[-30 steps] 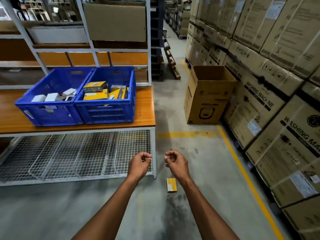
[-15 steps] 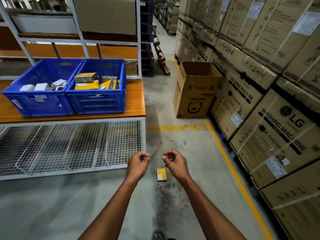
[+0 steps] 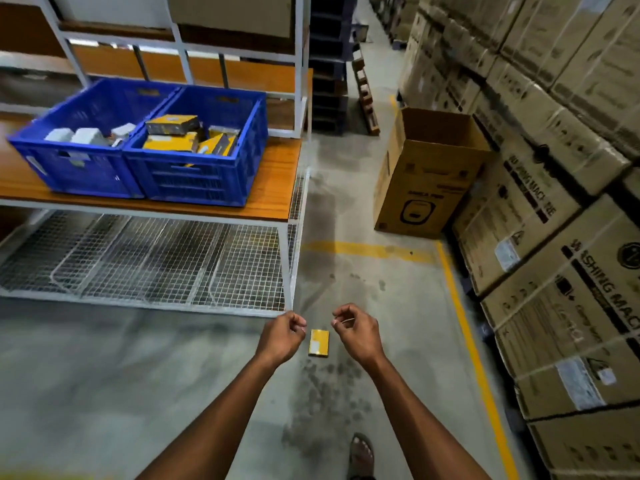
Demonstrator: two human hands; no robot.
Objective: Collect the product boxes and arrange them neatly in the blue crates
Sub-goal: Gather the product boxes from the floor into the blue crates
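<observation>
Lying on open floor, yellow box (image 3: 319,342), perhaps untouched

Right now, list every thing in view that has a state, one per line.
left hand: fingers curled, holding nothing
right hand: fingers curled, holding nothing
small yellow box: lying flat on the floor, untouched
right blue crate: on the table, partly filled with yellow boxes
left blue crate: on the table, holding white boxes
big carton: standing on the floor, top open

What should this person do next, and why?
Probably bend and reach down for the small yellow box lying on the floor. Both the left hand and right hand hold nothing, and the right blue crate already holds similar yellow boxes.
</observation>
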